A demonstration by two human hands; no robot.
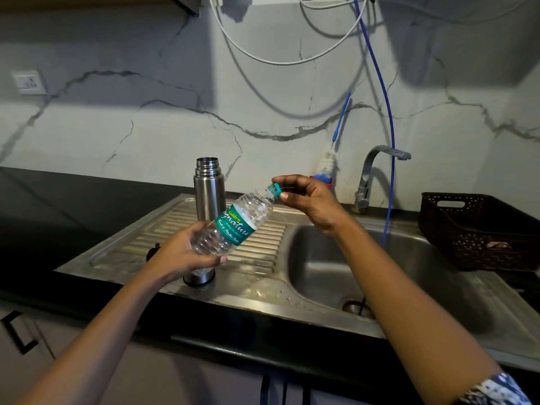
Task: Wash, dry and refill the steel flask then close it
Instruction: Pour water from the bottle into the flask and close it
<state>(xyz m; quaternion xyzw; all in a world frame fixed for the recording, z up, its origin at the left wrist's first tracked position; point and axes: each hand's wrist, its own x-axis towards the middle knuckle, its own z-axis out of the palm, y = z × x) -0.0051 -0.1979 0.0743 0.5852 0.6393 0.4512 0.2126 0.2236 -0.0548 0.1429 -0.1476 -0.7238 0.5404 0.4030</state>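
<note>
The steel flask (209, 191) stands upright and uncapped on the ribbed drainboard (146, 247) of the sink. In front of it I hold a clear plastic water bottle (233, 226) with a green label, tilted with its neck up to the right. My left hand (181, 252) grips the bottle's base. My right hand (306, 200) pinches the green cap (275, 189) on its neck. A steel piece (199, 276), perhaps the flask's lid, sits on the drainboard just below my left hand, partly hidden.
The sink basin (336, 258) lies to the right, with a tap (371, 173) behind it and a blue hose (387, 135) hanging into the drain. A bottle brush (328, 162) leans on the wall. A dark basket (479, 229) stands at far right. Black counter (58, 206) extends left.
</note>
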